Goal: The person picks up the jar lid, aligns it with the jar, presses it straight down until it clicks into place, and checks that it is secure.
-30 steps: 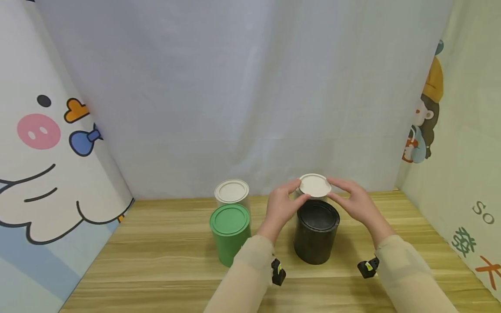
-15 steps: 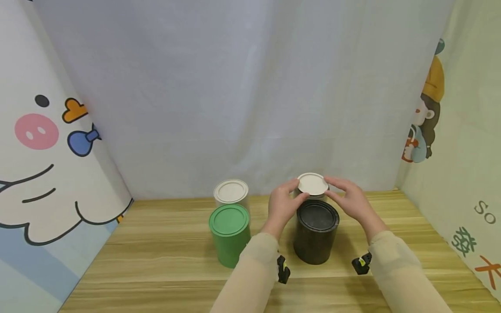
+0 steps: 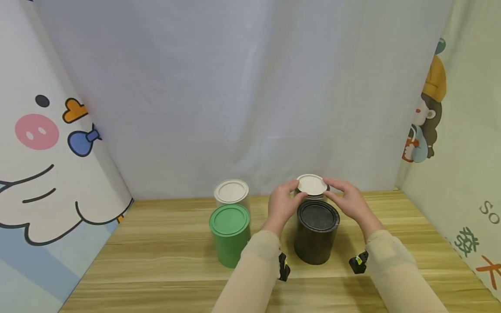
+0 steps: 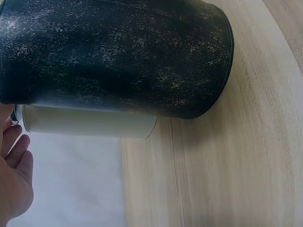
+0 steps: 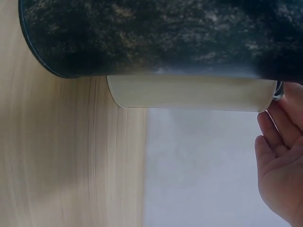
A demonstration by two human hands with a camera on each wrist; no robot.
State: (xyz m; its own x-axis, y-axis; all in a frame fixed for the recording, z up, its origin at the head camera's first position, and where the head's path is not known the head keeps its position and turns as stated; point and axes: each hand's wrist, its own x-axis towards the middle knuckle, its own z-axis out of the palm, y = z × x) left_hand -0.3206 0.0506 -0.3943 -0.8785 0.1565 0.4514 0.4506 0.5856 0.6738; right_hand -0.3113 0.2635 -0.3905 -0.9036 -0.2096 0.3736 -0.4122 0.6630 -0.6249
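My left hand (image 3: 282, 204) and right hand (image 3: 349, 201) pinch a round white lid (image 3: 312, 184) from opposite sides, thumbs on its near edge. Directly under it stands a cream-white can (image 4: 90, 122), mostly hidden in the head view. A dark strip shows between the lid's near edge and this can. In front of both stands a black can (image 3: 315, 241) with its black lid on; my wrists pass on either side of it. The right wrist view shows the cream can (image 5: 189, 92) behind the black one, with some fingers loosely bent beside its top.
A green can (image 3: 230, 243) with a green lid stands left of the black can. Behind it is another white can (image 3: 232, 192), lidded. All stand on a wooden table (image 3: 164, 252), with a pale curtain (image 3: 195, 108) at the back and printed cloth on both sides.
The white lid has shifted slightly left with both hands. A dark strip has appeared under its near edge. The other cans stay put.
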